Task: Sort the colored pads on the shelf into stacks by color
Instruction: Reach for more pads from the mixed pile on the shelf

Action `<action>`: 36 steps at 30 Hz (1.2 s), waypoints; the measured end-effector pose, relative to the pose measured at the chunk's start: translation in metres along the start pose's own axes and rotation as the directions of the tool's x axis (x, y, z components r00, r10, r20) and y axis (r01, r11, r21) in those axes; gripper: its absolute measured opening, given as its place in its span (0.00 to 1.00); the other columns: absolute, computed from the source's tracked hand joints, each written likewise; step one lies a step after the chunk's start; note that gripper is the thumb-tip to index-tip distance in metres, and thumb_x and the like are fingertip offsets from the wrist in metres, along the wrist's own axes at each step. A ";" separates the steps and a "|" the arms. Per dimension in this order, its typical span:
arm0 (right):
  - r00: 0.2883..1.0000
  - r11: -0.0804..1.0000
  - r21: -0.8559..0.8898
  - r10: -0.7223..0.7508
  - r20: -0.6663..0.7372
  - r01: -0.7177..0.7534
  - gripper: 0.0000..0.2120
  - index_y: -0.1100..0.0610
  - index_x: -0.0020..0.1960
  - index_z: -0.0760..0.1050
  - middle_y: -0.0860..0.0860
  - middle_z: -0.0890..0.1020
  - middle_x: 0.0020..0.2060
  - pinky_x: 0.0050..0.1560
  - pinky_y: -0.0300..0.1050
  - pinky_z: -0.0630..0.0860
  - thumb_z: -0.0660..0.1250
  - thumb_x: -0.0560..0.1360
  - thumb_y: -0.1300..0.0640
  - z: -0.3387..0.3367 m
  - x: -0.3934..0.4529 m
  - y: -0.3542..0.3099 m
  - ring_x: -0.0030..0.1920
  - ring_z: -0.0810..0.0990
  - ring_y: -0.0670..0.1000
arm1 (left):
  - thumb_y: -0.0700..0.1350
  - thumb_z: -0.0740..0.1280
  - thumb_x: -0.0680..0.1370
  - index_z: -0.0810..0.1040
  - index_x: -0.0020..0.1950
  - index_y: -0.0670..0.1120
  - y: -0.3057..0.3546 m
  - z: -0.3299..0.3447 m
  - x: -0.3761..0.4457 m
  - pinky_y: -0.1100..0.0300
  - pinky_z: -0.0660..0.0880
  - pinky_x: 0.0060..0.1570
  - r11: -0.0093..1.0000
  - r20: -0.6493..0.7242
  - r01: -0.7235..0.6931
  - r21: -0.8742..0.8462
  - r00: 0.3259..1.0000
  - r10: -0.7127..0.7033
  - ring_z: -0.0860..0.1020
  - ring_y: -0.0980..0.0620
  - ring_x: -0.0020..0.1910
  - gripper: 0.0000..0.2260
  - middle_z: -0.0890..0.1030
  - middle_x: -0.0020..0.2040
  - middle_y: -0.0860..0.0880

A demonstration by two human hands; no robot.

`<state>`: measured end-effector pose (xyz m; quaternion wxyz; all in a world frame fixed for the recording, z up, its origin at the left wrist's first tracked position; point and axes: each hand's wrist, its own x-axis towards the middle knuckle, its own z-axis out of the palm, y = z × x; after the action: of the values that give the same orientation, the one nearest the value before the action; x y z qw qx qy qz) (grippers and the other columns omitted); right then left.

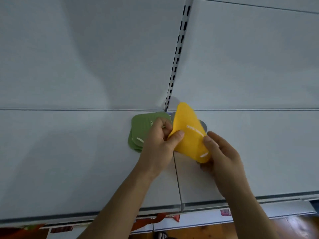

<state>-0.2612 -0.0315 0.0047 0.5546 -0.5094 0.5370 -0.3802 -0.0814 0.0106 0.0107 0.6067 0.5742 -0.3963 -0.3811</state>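
A yellow pad [189, 135] is lifted off the white shelf [69, 152], bent upward, near the shelf's back. My left hand [158, 144] pinches its left edge between thumb and fingers. My right hand [221, 156] holds its lower right corner from beneath. A small stack of green pads [140, 130] lies flat just left of my left hand, partly covered by it. A grey pad [203, 125] peeks out behind the yellow one, mostly hidden.
The shelf's white back panel [86, 57] rises behind, with a slotted upright [177, 54] at the middle. A seam [177, 183] splits the shelf into two boards. Below the front edge [69, 215] are red packages [151, 221] and a wooden floor [302, 225].
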 end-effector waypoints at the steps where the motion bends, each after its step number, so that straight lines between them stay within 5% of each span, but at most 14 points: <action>1: 0.997 0.997 0.065 0.037 0.065 -0.042 0.27 0.50 0.67 0.80 0.50 0.86 0.42 0.37 0.51 0.78 0.73 0.72 0.39 -0.002 0.000 -0.001 0.37 0.81 0.53 | 0.45 0.72 0.77 0.68 0.44 0.51 -0.001 0.003 -0.002 0.65 0.67 0.37 1.000 0.015 -0.017 0.017 1.000 0.017 0.67 0.59 0.34 0.12 0.67 0.33 0.59; 4: 0.999 0.998 0.056 0.012 0.047 -0.015 0.18 0.51 0.62 0.81 0.51 0.85 0.39 0.33 0.45 0.75 0.76 0.74 0.49 -0.010 0.002 -0.002 0.35 0.80 0.52 | 0.40 0.72 0.80 0.69 0.45 0.51 0.000 0.007 -0.007 0.69 0.69 0.37 0.971 0.031 -0.101 0.218 0.995 0.097 0.70 0.61 0.34 0.13 0.70 0.35 0.57; 6: 0.988 0.973 -0.211 -0.115 -0.098 0.092 0.15 0.48 0.61 0.77 0.49 0.85 0.41 0.34 0.47 0.78 0.76 0.76 0.52 -0.020 0.008 0.000 0.38 0.84 0.52 | 0.43 0.73 0.80 0.70 0.45 0.51 -0.001 0.004 -0.008 0.67 0.74 0.38 0.943 0.012 -0.108 0.314 0.994 0.110 0.76 0.61 0.35 0.12 0.76 0.36 0.56; 8: 0.965 0.878 -0.453 -0.232 -0.119 0.155 0.10 0.49 0.57 0.75 0.49 0.83 0.41 0.39 0.51 0.79 0.73 0.78 0.52 -0.029 0.015 0.006 0.42 0.82 0.55 | 0.45 0.73 0.80 0.72 0.45 0.51 -0.003 -0.008 -0.003 0.62 0.76 0.38 0.881 -0.148 -0.088 0.464 0.973 0.175 0.80 0.58 0.37 0.10 0.80 0.36 0.55; 11: 0.973 0.830 -0.539 -0.220 -0.077 0.145 0.06 0.51 0.52 0.75 0.50 0.80 0.37 0.38 0.49 0.72 0.72 0.79 0.53 -0.039 0.023 0.015 0.40 0.79 0.56 | 0.47 0.72 0.78 0.76 0.52 0.47 -0.006 -0.040 0.011 0.52 0.75 0.44 0.613 -0.286 0.043 0.789 0.909 0.304 0.80 0.46 0.46 0.07 0.83 0.46 0.51; 15: 0.961 0.820 -0.536 -0.271 -0.056 0.200 0.05 0.50 0.54 0.75 0.47 0.79 0.37 0.36 0.45 0.67 0.70 0.80 0.53 -0.033 0.024 0.018 0.38 0.77 0.50 | 0.60 0.69 0.77 0.76 0.60 0.43 -0.013 -0.062 0.018 0.48 0.76 0.49 0.321 -0.371 0.347 0.881 0.929 0.014 0.78 0.38 0.54 0.23 0.78 0.55 0.43; 23: 0.949 0.854 -0.435 -0.314 0.004 0.285 0.04 0.49 0.52 0.75 0.48 0.78 0.36 0.36 0.45 0.69 0.70 0.81 0.54 -0.014 0.032 0.011 0.37 0.77 0.50 | 0.67 0.70 0.74 0.73 0.48 0.44 -0.017 -0.072 0.025 0.52 0.69 0.41 0.341 -0.378 0.392 0.854 0.919 -0.111 0.79 0.41 0.47 0.26 0.79 0.46 0.45; 32: 0.949 0.794 -0.533 -0.309 0.059 0.291 0.04 0.50 0.54 0.73 0.45 0.77 0.35 0.35 0.42 0.67 0.68 0.82 0.52 -0.011 0.036 0.017 0.36 0.75 0.47 | 0.44 0.73 0.76 0.80 0.58 0.41 -0.022 -0.041 -0.001 0.52 0.71 0.36 0.203 -0.228 0.180 0.963 0.941 0.249 0.81 0.36 0.42 0.12 0.82 0.54 0.42; 36: 0.952 0.775 -0.563 -0.297 0.075 0.286 0.05 0.51 0.55 0.73 0.46 0.77 0.34 0.34 0.43 0.68 0.66 0.82 0.51 -0.012 0.036 0.018 0.35 0.75 0.47 | 0.39 0.71 0.75 0.80 0.67 0.45 -0.030 -0.032 -0.009 0.39 0.76 0.60 0.155 -0.172 0.128 0.980 0.933 0.318 0.75 0.32 0.68 0.19 0.77 0.71 0.40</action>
<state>-0.2704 -0.0643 -0.0196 0.3073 -0.7243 0.5454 -0.2889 -0.0555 0.0305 -0.0209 0.1701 0.8576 -0.4723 0.1121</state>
